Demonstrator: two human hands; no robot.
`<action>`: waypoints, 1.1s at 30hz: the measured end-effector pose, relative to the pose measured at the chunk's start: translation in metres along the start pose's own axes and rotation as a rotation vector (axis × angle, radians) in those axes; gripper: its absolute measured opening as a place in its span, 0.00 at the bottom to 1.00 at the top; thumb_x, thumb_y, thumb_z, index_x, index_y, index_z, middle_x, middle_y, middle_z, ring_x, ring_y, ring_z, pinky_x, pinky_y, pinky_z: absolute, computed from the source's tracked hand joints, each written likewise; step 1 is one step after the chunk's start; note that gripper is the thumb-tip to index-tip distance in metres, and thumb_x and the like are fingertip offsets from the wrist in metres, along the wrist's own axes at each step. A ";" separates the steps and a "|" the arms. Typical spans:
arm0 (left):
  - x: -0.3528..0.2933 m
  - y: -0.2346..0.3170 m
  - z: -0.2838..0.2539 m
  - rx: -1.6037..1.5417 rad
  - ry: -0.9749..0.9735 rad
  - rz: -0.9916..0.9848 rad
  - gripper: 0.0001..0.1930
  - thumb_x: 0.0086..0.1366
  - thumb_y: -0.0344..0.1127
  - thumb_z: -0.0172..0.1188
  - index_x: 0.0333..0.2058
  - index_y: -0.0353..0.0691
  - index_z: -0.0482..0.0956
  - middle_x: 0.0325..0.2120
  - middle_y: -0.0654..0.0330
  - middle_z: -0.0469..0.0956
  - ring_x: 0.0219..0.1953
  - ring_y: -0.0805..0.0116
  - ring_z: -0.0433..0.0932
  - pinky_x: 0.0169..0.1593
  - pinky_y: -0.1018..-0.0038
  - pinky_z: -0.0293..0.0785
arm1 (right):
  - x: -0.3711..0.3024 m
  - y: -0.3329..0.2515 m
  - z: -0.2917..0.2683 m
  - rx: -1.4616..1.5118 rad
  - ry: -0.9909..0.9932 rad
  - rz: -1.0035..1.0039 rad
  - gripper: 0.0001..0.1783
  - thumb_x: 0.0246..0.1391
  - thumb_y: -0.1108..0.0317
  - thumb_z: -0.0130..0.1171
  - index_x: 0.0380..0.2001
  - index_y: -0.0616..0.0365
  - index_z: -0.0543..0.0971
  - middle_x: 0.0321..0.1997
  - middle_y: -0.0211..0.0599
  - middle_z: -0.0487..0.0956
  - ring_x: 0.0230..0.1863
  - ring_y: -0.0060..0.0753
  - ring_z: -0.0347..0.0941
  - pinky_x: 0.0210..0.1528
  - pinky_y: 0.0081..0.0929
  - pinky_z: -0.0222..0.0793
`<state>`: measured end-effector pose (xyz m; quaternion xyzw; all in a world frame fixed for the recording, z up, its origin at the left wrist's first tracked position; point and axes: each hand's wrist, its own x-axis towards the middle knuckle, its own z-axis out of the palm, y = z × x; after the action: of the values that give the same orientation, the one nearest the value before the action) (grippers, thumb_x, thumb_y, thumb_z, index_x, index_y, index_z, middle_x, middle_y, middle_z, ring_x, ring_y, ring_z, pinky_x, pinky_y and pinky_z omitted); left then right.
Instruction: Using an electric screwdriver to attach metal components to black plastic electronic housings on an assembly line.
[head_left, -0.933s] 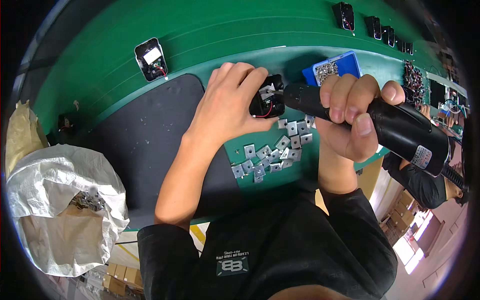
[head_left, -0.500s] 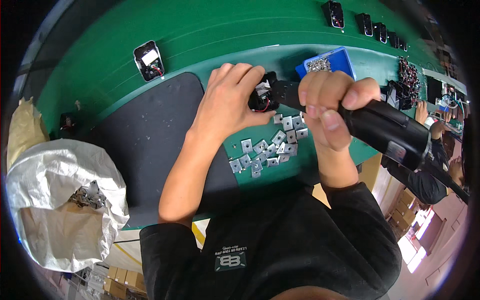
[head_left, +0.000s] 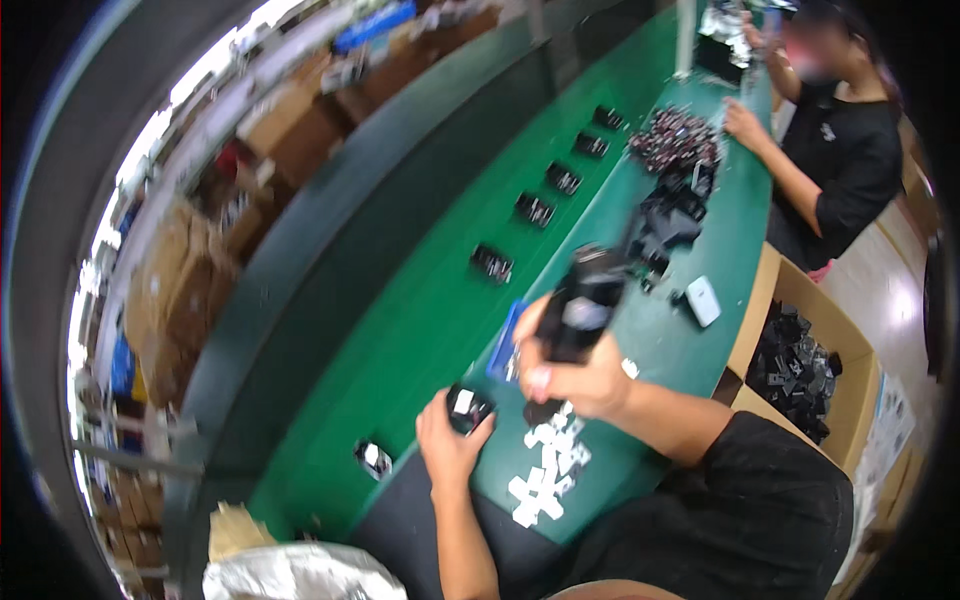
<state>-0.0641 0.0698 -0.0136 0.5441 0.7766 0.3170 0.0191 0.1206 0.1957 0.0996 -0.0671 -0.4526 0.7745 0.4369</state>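
My left hand (head_left: pixel 447 440) is curled around a small black housing (head_left: pixel 460 418) with a white patch inside, at the edge of the green worktop. My right hand (head_left: pixel 590 385) grips a black power screwdriver (head_left: pixel 585 305), its body blurred by motion. Its lower end sits to the right of the housing, apart from it. Part of a blue bin (head_left: pixel 503 352) shows behind the right hand. Several small metal plates (head_left: pixel 548 475) lie loose below the screwdriver. Another open housing (head_left: pixel 373 458) rests to the left of my left hand.
Several black housings (head_left: pixel 535 210) stand in a row on the green belt. Farther along are black parts (head_left: pixel 665 225) and a pile of wired pieces (head_left: pixel 675 140). A carton (head_left: pixel 855 410) of black parts stands at right, near a co-worker (head_left: pixel 840 150). A silver bag (head_left: pixel 300 575) is lower left.
The view has swung toward the right, bringing the co-worker and carton into sight. My right hand has drawn the screwdriver off the housing; my left hand still holds the housing.
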 end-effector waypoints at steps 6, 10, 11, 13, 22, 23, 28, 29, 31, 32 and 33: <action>0.056 -0.047 -0.002 0.055 0.025 -0.095 0.40 0.40 0.42 0.73 0.53 0.36 0.68 0.43 0.48 0.75 0.45 0.48 0.71 0.51 0.59 0.67 | -0.032 0.004 -0.008 -0.224 -0.077 0.236 0.16 0.45 0.75 0.64 0.39 0.60 0.73 0.25 0.23 0.73 0.26 0.13 0.66 0.31 0.17 0.64; 0.063 -0.049 -0.016 0.183 -0.088 -0.112 0.54 0.43 0.47 0.72 0.63 0.32 0.49 0.52 0.40 0.67 0.51 0.42 0.67 0.55 0.56 0.63 | -0.040 0.013 -0.008 -0.114 -0.060 0.261 0.18 0.45 0.78 0.64 0.41 0.61 0.72 0.26 0.24 0.72 0.27 0.13 0.67 0.31 0.15 0.64; 0.059 -0.041 -0.023 0.199 -0.113 -0.157 0.55 0.44 0.48 0.71 0.63 0.31 0.47 0.54 0.38 0.63 0.55 0.40 0.64 0.58 0.56 0.61 | -0.039 0.011 -0.006 -0.067 -0.025 0.234 0.18 0.44 0.80 0.64 0.40 0.62 0.72 0.26 0.26 0.73 0.28 0.15 0.68 0.30 0.17 0.65; 0.047 -0.035 -0.037 0.209 -0.078 -0.063 0.54 0.45 0.48 0.71 0.64 0.32 0.47 0.57 0.38 0.60 0.58 0.40 0.61 0.60 0.56 0.59 | -0.030 0.003 -0.009 0.013 0.036 0.054 0.21 0.42 0.81 0.63 0.41 0.63 0.70 0.25 0.31 0.73 0.27 0.19 0.70 0.30 0.20 0.67; 0.016 -0.003 -0.083 0.182 -0.015 0.127 0.21 0.53 0.36 0.64 0.46 0.36 0.74 0.44 0.50 0.75 0.48 0.52 0.72 0.53 0.63 0.68 | -0.025 -0.006 -0.017 0.065 0.050 -0.044 0.22 0.38 0.81 0.63 0.40 0.63 0.69 0.21 0.33 0.72 0.22 0.21 0.68 0.25 0.19 0.64; 0.009 -0.002 -0.082 0.153 -0.025 0.137 0.20 0.53 0.36 0.63 0.45 0.36 0.75 0.43 0.50 0.76 0.47 0.52 0.73 0.52 0.62 0.69 | -0.024 -0.006 -0.017 0.043 0.034 0.014 0.22 0.37 0.79 0.65 0.39 0.63 0.70 0.21 0.32 0.72 0.21 0.20 0.68 0.25 0.18 0.64; 0.029 0.019 -0.041 0.009 -0.104 0.210 0.13 0.55 0.35 0.61 0.38 0.36 0.76 0.36 0.51 0.77 0.41 0.52 0.75 0.46 0.63 0.72 | -0.009 -0.010 -0.025 -0.032 0.067 -0.003 0.24 0.38 0.77 0.65 0.42 0.63 0.67 0.21 0.31 0.71 0.21 0.20 0.66 0.24 0.18 0.62; 0.033 0.024 -0.031 -0.007 -0.176 0.174 0.14 0.55 0.36 0.61 0.39 0.36 0.76 0.34 0.51 0.77 0.40 0.52 0.75 0.45 0.63 0.72 | -0.007 -0.013 -0.029 -0.118 0.063 -0.027 0.24 0.39 0.76 0.64 0.42 0.63 0.67 0.20 0.31 0.70 0.20 0.21 0.66 0.23 0.19 0.62; 0.023 0.040 -0.023 0.047 -0.241 0.125 0.17 0.53 0.39 0.64 0.40 0.36 0.76 0.33 0.51 0.76 0.37 0.52 0.75 0.42 0.62 0.72 | -0.010 -0.010 -0.041 -0.054 0.016 -0.090 0.22 0.40 0.85 0.61 0.42 0.63 0.70 0.24 0.30 0.72 0.24 0.17 0.67 0.26 0.15 0.62; 0.015 0.053 -0.025 0.026 -0.246 0.063 0.19 0.52 0.40 0.65 0.40 0.36 0.75 0.33 0.52 0.75 0.38 0.52 0.75 0.41 0.62 0.72 | -0.018 -0.017 -0.042 -0.146 0.044 -0.068 0.22 0.41 0.80 0.62 0.42 0.63 0.68 0.22 0.31 0.70 0.22 0.20 0.66 0.24 0.18 0.62; 0.003 0.063 -0.028 0.012 -0.253 0.006 0.21 0.51 0.41 0.67 0.41 0.37 0.75 0.34 0.53 0.74 0.38 0.52 0.74 0.41 0.62 0.73 | -0.025 -0.021 -0.044 -0.235 0.069 -0.051 0.23 0.41 0.76 0.63 0.42 0.63 0.66 0.19 0.32 0.69 0.19 0.23 0.65 0.22 0.20 0.61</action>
<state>-0.0236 0.0719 0.0420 0.5819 0.7684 0.2415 0.1127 0.1705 0.2097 0.0829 -0.1331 -0.5266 0.7019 0.4607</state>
